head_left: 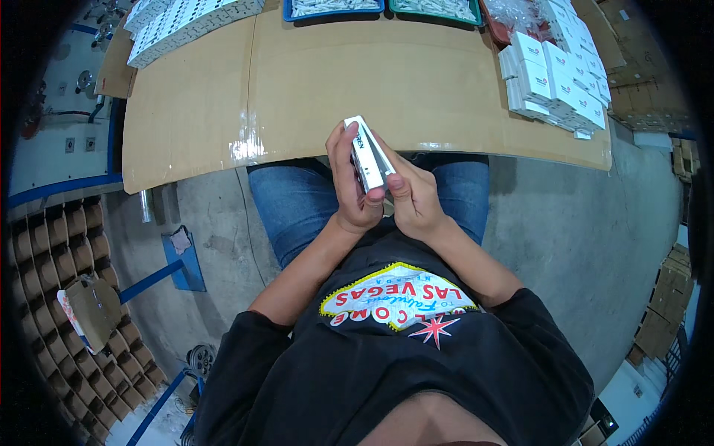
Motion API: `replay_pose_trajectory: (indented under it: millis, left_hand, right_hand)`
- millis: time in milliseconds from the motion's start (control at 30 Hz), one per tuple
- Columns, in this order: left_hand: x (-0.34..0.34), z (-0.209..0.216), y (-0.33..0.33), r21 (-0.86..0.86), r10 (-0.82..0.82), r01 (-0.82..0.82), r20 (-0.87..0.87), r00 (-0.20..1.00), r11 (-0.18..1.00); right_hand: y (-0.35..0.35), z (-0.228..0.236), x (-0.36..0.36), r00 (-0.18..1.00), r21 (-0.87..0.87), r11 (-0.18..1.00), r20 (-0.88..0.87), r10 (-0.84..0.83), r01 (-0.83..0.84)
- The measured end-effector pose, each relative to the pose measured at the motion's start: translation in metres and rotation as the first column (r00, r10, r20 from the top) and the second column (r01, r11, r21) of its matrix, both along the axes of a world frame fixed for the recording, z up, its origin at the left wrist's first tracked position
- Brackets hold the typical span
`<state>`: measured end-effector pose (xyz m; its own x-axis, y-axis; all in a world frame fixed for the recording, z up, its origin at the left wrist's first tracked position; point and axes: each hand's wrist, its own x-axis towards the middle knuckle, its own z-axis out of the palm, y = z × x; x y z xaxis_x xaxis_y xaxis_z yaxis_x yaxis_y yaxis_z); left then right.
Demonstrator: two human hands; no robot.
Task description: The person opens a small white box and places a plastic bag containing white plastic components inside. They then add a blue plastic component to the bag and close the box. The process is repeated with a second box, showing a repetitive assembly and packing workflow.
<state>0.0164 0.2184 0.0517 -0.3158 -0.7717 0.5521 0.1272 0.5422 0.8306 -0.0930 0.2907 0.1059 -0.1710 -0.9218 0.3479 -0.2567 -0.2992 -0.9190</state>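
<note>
Left hand (353,186) and right hand (413,197) both grip a small white cardboard box (368,152), fingers closed round it; stacked white boxes (554,78) lie at two o'clock.

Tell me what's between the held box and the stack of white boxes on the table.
Only bare cardboard tabletop between the small box and the stack, per the head view.

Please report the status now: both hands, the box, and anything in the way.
Left hand and right hand: both grip small white box. Box held over lap, off cardboard-covered table. Nothing blocking.
</note>
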Motion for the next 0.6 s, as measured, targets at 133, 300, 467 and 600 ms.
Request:
replay_pose_trajectory:
  millis: [133, 300, 467, 600]
  left_hand:
    - [-0.004, 0.002, -0.003, 0.01, -0.02, 0.021, -0.063, 0.998, 1.0]
    - [-0.004, -0.002, -0.017, -0.2, -0.106, 0.101, -0.014, 0.994, 0.974]
    - [-0.008, 0.007, -0.01, -0.073, -0.172, 0.175, 0.04, 0.984, 0.982]
    - [-0.007, 0.023, -0.003, 0.646, -0.225, 0.275, -0.161, 0.961, 0.712]
  right_hand:
    - [-0.004, 0.0, -0.002, 1.0, -0.004, 1.0, -0.011, 0.001, -0.001]
    - [-0.004, 0.01, -0.013, 0.913, 0.306, 0.949, 0.403, -0.063, -0.07]
    - [-0.006, 0.01, -0.027, 0.815, 0.322, 0.934, 0.576, -0.064, -0.155]
    - [-0.004, 0.01, -0.038, 0.998, 0.151, 0.988, 0.057, -0.033, 0.024]
